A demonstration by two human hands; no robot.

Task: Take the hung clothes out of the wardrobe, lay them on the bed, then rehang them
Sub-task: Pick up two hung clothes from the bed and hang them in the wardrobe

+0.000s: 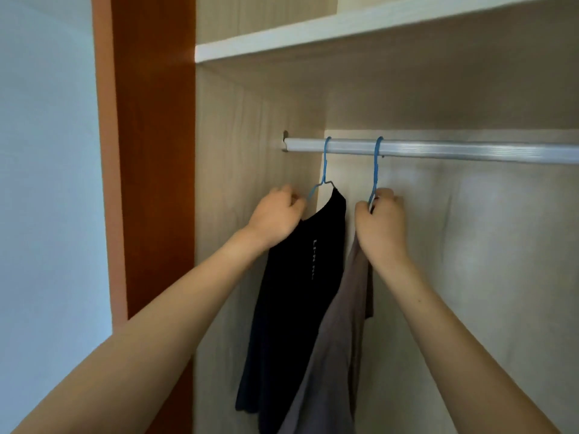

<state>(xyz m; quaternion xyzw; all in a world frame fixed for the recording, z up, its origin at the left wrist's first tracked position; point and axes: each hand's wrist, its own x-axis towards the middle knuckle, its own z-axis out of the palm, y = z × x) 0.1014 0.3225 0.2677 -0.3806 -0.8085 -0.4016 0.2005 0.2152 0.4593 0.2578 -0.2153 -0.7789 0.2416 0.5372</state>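
Note:
Two blue wire hangers hook over the silver wardrobe rail (pixel 454 149). The left hanger (pixel 324 170) carries a black garment (pixel 300 292) with small white lettering. The right hanger (pixel 376 170) carries a grey-brown garment (pixel 338 355) that hangs in front of the black one lower down. My left hand (pixel 275 216) is closed on the left hanger's shoulder, at the black garment's top. My right hand (pixel 380 222) grips the neck of the right hanger, just under its hook. Both hooks still sit on the rail.
A pale wooden shelf (pixel 344 29) runs above the rail. The wardrobe's left inner wall (pixel 250 151) is close to the left hanger. An orange-brown side panel (pixel 150 151) and a pale blue wall (pixel 47 183) lie further left. The rail to the right holds nothing.

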